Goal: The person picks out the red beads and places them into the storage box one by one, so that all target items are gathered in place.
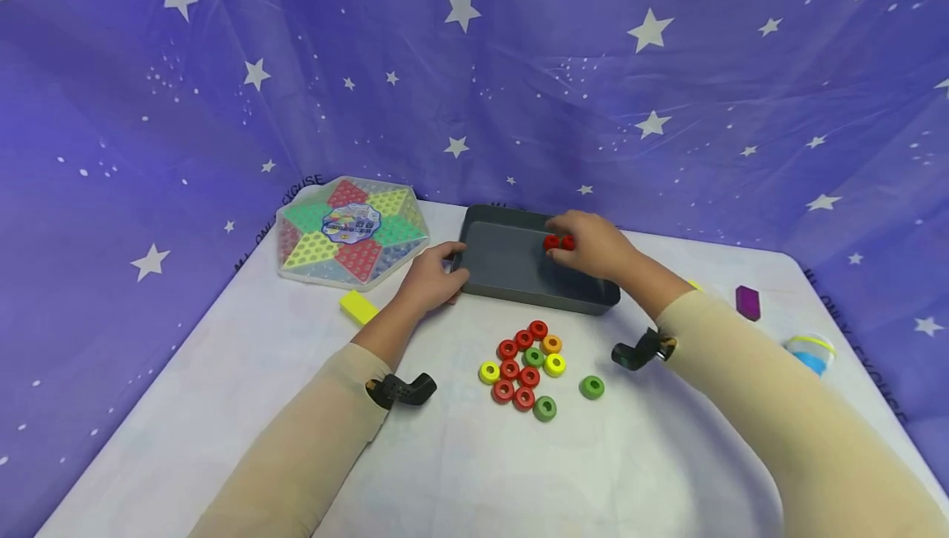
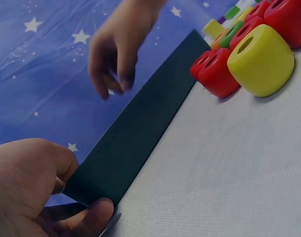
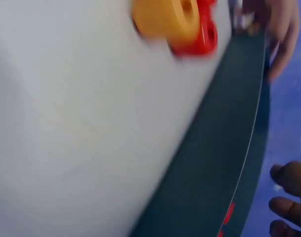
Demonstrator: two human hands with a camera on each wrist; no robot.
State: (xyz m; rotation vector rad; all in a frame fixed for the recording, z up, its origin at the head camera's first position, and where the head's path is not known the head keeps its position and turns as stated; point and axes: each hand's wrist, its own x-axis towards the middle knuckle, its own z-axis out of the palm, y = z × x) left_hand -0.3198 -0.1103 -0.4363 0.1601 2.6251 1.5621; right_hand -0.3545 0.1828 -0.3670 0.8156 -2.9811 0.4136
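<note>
A dark grey rectangular tray [image 1: 511, 262] lies on the white table. My left hand [image 1: 432, 278] grips its left end; in the left wrist view the thumb and fingers of the left hand [image 2: 37, 187] pinch the tray's corner. Over the tray's right part is my right hand [image 1: 593, 245], beside two red beads [image 1: 552, 244] inside the tray. In the right wrist view, the fingertips [image 3: 286, 210] stand apart with nothing between them. Several red, yellow, green and orange ring beads [image 1: 524, 398] are grouped on the table in front of the tray.
A hexagonal star-patterned game board [image 1: 352, 229] stands at the back left. Near it lies a yellow block [image 1: 358, 307]. A purple block [image 1: 748, 303] and a clear, blue-marked round container [image 1: 811, 353] are on the right. Behind the table hangs a starry purple curtain [image 1: 400, 109].
</note>
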